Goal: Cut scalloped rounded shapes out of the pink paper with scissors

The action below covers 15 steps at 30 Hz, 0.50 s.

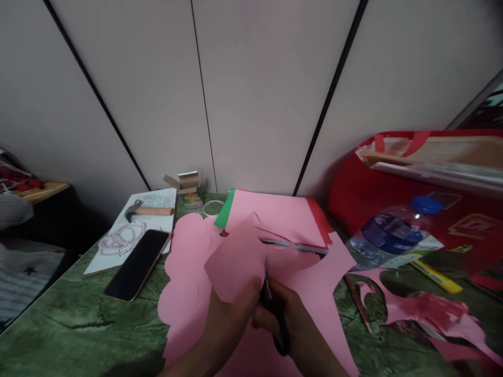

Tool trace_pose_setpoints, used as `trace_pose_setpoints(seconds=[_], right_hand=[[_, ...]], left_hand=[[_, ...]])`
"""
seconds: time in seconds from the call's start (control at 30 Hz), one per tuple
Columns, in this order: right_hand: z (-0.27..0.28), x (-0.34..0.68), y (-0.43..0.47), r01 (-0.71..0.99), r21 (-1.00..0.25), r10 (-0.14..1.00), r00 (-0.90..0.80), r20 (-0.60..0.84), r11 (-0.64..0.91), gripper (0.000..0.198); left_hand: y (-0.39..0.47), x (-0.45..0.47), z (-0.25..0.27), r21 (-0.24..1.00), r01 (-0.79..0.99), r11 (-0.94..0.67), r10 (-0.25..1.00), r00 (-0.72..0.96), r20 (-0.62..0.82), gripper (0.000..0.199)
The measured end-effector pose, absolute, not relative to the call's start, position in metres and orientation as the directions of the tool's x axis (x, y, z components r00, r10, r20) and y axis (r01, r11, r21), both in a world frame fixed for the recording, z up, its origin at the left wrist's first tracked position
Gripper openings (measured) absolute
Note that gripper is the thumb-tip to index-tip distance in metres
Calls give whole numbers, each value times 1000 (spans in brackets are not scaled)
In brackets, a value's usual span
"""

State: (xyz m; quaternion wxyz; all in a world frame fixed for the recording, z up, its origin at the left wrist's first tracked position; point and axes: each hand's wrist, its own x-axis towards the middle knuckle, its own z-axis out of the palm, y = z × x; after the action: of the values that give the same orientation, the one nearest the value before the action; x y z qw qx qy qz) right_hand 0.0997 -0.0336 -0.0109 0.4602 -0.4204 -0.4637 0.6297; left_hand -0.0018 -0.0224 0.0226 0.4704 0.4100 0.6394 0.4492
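My left hand [236, 314] pinches a piece of pink paper [236, 264], its thumb on top near the lower right edge. Black-handled scissors [280, 330] are in my right hand [288, 314], with fingers wrapped round the handles. Their blades point away from me and stand at the right edge of the pink piece. Beneath both hands lies a larger pink sheet [314, 298] with cut-out curved edges. Scalloped pink cut-outs [178, 298] are to the left of it.
Left are a phone [137, 265], a hammer [149, 210] and beaded strands [121, 239]. Stacked coloured paper [275, 214] and a small box [191, 191] stand behind. At right are a water bottle [393, 233], a red bag [401, 188], a yellow cutter [438, 276], a pencil [357, 303] and paper scraps [428, 309].
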Motion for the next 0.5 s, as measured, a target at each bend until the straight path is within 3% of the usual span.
trace_pose_setpoints(seconds=[0.1,0.5], right_hand=[[-9,99,-34,-207,-969,972,-218,-92,-138,25],[-8,99,-34,-188,-970,967,-230,-111,-155,24]], left_hand=[[-23,-2,20,972,83,219,947,-256,-192,13],[-24,-2,17,961,73,265,949,-197,-247,18]])
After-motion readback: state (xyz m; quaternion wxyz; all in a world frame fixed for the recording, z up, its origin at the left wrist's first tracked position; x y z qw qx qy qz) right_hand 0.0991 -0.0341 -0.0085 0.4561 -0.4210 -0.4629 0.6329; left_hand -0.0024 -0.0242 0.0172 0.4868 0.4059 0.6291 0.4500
